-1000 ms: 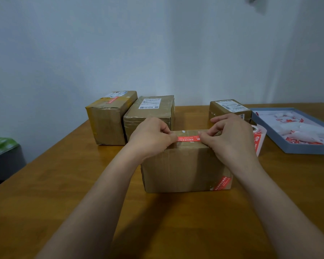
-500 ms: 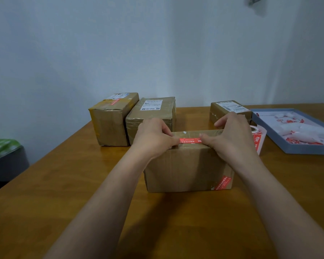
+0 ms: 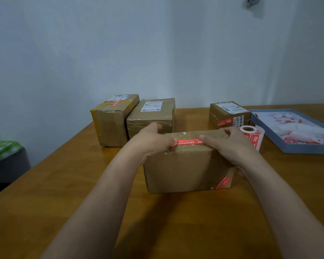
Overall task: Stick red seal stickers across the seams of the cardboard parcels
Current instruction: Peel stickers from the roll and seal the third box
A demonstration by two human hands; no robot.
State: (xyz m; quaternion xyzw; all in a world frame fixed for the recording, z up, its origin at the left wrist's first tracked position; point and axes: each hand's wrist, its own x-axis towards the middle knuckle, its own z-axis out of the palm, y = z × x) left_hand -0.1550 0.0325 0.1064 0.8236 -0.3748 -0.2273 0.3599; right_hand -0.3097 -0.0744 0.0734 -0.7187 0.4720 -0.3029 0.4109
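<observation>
Both thumbs press down on a red seal sticker (image 3: 189, 141) that lies flat along the top front edge of the nearest parcel (image 3: 188, 169). The left hand (image 3: 153, 141) covers the sticker's left end with its thumb, its fingers reaching over the parcel's top left corner; the right hand (image 3: 232, 144) pins the right end the same way, its fingers spread over the top right corner and down the right side. Neither hand curls round anything: the fingers lie fairly straight and push on cardboard. Only the strip's middle shows between the thumbs. A second red sticker (image 3: 222, 182) sits slanted on the parcel's front face at its lower right corner.

The parcel stands on a wooden table (image 3: 64, 193), roughly in the middle of the view. At about 1 o'clock from it, just past the right hand, stands a roll of red stickers (image 3: 254, 137). Behind the roll is a small parcel (image 3: 226, 114) with a white label and a red strip. At 2 o'clock lies a blue tray (image 3: 307, 151) holding crumpled white and red backing scraps. At 10 to 11 o'clock two more parcels stand side by side and touching: the left parcel (image 3: 111, 120) and the labelled middle parcel (image 3: 151, 116).
</observation>
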